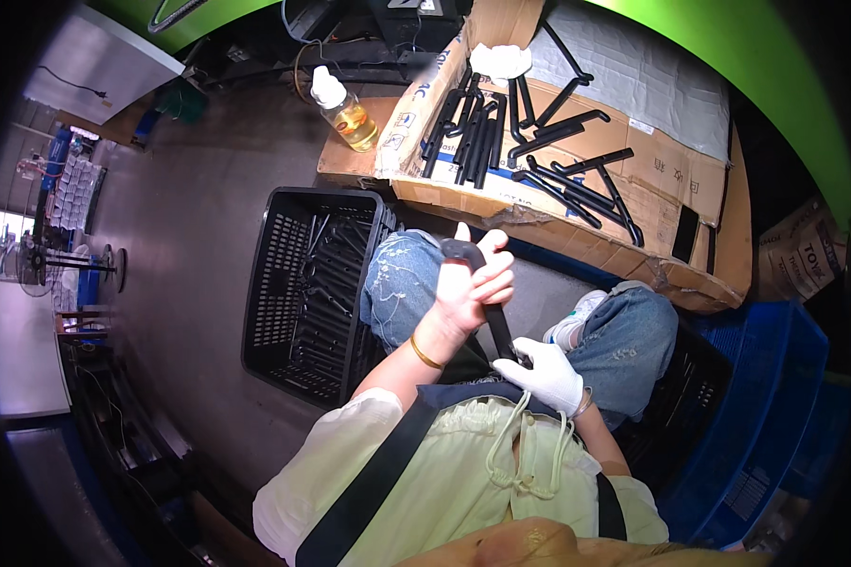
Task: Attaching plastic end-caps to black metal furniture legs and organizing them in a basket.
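My left hand (476,283), bare with a gold bangle on the wrist, is wrapped around the upper, bent end of a black L-shaped rod (494,323) held above my lap. My right hand (546,374), in a white glove, grips the lower end of the same rod near my waist. Both hands are closed on it. Several more black bent rods (548,142) lie spread on flattened cardboard (671,170) just ahead of my knees.
A black plastic crate (284,274) holding more rods stands at my left knee. Blue crates (775,406) sit to my right. A clear bottle of yellow liquid (345,109) and a white rag (499,59) rest on the cardboard. Grey floor stretches left.
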The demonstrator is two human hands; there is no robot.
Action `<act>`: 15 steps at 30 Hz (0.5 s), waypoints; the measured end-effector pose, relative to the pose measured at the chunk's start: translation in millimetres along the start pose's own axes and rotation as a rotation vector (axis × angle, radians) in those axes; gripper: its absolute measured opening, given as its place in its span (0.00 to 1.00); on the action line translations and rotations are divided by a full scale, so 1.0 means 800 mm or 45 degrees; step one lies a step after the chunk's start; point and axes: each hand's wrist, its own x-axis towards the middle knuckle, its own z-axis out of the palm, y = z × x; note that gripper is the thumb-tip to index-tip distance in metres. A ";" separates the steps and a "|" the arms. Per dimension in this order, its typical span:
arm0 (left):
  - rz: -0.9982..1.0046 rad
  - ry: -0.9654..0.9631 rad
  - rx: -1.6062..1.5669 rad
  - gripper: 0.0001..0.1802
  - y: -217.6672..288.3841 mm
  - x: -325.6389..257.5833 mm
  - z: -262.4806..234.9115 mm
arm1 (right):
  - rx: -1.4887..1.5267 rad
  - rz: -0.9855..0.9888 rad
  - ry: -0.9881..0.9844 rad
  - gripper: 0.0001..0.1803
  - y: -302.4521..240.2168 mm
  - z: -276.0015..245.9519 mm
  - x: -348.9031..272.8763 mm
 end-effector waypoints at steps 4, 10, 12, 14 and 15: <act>0.014 0.190 0.519 0.33 -0.041 0.021 -0.001 | 0.140 0.099 0.192 0.15 0.014 -0.017 -0.014; 0.046 0.297 1.927 0.23 -0.063 0.079 -0.053 | 1.122 0.429 1.721 0.14 0.111 -0.156 -0.111; 0.276 0.387 2.435 0.21 -0.009 0.125 -0.058 | 1.203 0.665 1.936 0.18 0.223 -0.187 -0.176; 0.830 0.395 2.911 0.21 0.047 0.169 -0.089 | 1.186 0.855 1.902 0.20 0.358 -0.154 -0.246; 0.851 0.665 3.071 0.22 0.088 0.195 -0.121 | 1.245 0.938 1.903 0.21 0.429 -0.124 -0.266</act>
